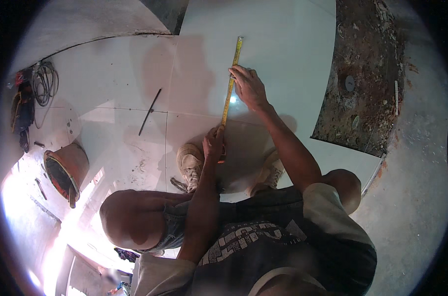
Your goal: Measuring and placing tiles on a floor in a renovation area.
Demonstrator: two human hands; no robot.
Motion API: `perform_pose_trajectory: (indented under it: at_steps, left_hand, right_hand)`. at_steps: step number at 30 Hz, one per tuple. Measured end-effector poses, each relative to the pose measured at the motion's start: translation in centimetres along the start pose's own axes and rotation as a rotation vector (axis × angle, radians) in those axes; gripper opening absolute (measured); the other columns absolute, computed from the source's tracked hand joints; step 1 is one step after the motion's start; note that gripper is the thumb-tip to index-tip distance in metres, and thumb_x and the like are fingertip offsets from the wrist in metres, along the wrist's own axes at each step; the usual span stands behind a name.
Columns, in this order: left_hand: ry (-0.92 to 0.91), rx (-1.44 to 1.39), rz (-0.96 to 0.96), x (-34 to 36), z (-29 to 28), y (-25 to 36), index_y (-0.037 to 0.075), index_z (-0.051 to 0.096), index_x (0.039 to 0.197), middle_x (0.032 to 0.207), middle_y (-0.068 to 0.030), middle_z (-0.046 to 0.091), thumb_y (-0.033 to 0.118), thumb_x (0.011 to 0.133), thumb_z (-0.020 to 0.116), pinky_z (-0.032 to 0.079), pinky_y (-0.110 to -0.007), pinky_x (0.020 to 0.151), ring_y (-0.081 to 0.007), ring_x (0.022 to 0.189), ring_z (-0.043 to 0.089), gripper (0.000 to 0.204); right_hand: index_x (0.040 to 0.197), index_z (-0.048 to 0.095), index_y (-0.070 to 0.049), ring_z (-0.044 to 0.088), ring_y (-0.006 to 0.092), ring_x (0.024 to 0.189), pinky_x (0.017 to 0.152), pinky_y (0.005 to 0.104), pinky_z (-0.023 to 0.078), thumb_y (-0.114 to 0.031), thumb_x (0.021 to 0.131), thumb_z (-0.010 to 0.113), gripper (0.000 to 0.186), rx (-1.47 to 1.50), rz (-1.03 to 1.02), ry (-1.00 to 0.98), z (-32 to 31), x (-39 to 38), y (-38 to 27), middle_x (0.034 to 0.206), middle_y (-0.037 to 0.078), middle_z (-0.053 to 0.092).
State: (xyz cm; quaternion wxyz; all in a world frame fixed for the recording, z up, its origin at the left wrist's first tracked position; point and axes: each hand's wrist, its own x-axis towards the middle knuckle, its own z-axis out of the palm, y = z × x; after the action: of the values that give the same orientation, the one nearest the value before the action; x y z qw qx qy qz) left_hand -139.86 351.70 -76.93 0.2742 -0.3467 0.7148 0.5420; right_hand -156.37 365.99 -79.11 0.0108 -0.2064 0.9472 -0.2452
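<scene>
Floor of large pale glossy tiles (pixel 125 79), with thin joints crossing near the middle of the view. Right of the tiles, an untiled patch of rough reddish-brown mortar bed (pixel 367 79) strewn with small debris; beyond it, bare grey concrete (pixel 411 197). On the tiles, a thin dark rod (pixel 150 111) lies diagonally. Left of the rod, an orange bucket (pixel 66 170) lies tipped on its side; above the bucket, a coil of cable (pixel 45 81) beside dark tools. Strong daylight floods in below the bucket, washing out the lower left corner.
</scene>
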Motion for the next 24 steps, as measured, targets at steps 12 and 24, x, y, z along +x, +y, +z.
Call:
perform_pose_trajectory:
  at_steps: [12,24]
  left_hand:
    - [0.010,-0.009,-0.010,0.4,0.1,-1.1,0.003,0.064,0.083,0.058,-0.0070,0.060,0.039,0.089,0.053,0.046,-0.034,0.056,-0.0151,0.055,0.059,0.038]
    - [0.006,-0.033,-0.020,0.1,0.1,-0.7,0.003,0.064,0.083,0.058,-0.0061,0.059,0.038,0.089,0.054,0.045,-0.034,0.053,-0.0149,0.052,0.057,0.037]
  right_hand:
    - [0.120,0.054,-0.012,0.054,0.0256,0.095,0.082,0.0351,0.051,-0.007,0.083,0.059,0.037,0.011,-0.015,0.042,-0.2,-0.2,-0.2,0.119,0.002,0.055]
    - [0.119,0.054,-0.012,0.054,0.0257,0.095,0.081,0.0349,0.051,-0.007,0.084,0.059,0.036,0.021,-0.007,0.024,0.0,-0.3,0.0,0.120,0.001,0.054]
